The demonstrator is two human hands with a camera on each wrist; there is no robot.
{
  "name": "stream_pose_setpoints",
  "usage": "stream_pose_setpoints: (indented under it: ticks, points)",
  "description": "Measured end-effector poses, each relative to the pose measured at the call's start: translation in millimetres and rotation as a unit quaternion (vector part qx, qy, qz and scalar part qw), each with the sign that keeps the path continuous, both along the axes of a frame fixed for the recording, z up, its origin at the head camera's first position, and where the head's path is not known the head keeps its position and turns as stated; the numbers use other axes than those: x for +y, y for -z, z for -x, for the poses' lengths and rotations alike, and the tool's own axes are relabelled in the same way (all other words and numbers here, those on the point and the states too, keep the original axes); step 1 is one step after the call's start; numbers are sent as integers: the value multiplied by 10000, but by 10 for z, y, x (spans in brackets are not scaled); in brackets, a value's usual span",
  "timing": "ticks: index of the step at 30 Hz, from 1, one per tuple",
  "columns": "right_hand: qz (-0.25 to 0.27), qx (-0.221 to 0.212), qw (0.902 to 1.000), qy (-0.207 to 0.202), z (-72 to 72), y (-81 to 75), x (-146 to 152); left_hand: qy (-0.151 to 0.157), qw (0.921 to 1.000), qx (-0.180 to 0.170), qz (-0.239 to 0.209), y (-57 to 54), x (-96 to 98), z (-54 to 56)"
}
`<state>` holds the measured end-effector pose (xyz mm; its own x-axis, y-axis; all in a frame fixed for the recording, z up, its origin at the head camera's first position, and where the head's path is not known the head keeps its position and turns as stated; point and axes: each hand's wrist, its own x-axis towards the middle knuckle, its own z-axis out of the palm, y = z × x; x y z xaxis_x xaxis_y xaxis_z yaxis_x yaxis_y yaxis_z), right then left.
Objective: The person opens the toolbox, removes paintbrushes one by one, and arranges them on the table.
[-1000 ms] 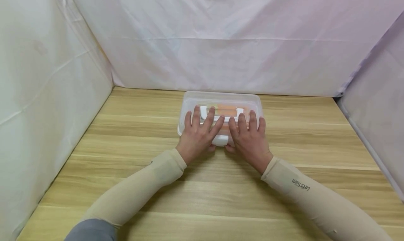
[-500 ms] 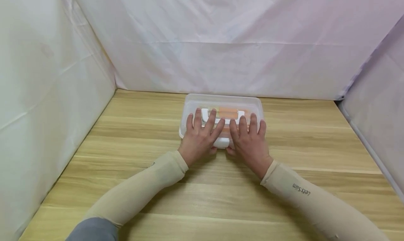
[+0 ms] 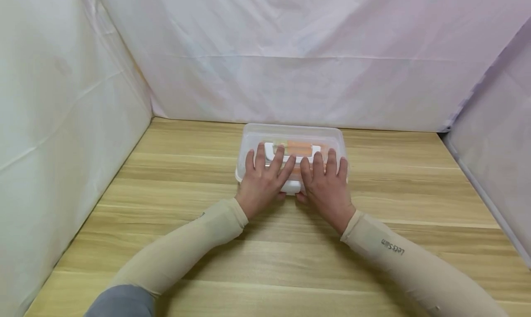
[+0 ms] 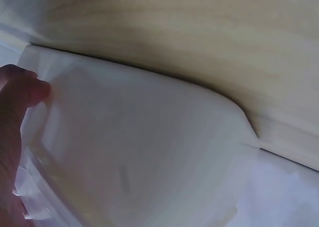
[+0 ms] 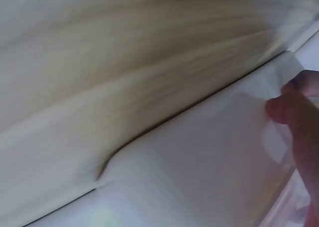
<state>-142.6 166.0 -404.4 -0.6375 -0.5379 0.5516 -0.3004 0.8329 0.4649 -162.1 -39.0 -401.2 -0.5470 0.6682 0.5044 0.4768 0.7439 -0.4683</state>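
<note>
A translucent plastic storage box (image 3: 294, 131) with its lid on stands near the back of the table. Its lid carries a white handle (image 3: 269, 151), and a white latch (image 3: 292, 187) sits at the front. Orange and yellowish contents show through, their kind unclear. My left hand (image 3: 260, 182) rests on the lid's left half with fingers spread and straight. On the right half lies my right hand (image 3: 327, 183), likewise spread. In the wrist views, the left thumb (image 4: 36, 90) and right thumb (image 5: 283, 107) touch the box's front side. The palms partly cover the lid.
The wood-grain table (image 3: 265, 271) extends around the box. White cloth (image 3: 265, 86) hangs just behind the box, with further cloth walls on the left (image 3: 58, 123) and right (image 3: 498, 137).
My right hand has shifted very slightly left on the lid. The left hand keeps its place. The head view dipped a little earlier; the box stays put.
</note>
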Motion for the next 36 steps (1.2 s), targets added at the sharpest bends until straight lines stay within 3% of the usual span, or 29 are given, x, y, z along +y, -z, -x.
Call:
stream_pose_setpoints:
  ticks: [6, 12, 18, 25, 36]
  points:
    - [11, 248, 9995, -209, 40, 5, 8, -8, 10000, 78, 1, 8, -7, -6]
    - [23, 211, 9996, -206, 5, -14, 5, 23, 10000, 43, -7, -6, -12, -36]
    - [77, -20, 9995, -307, -8, -74, 13, 56, 9998, -182, -101, -43, -21, -41]
    - [-33, -760, 9970, -118, -23, -172, -1, 100, 9970, -706, -284, -113, -19, -66]
    - [-4, -784, 9965, -277, -18, -195, 30, 60, 9950, -975, 184, -168, -73, -59]
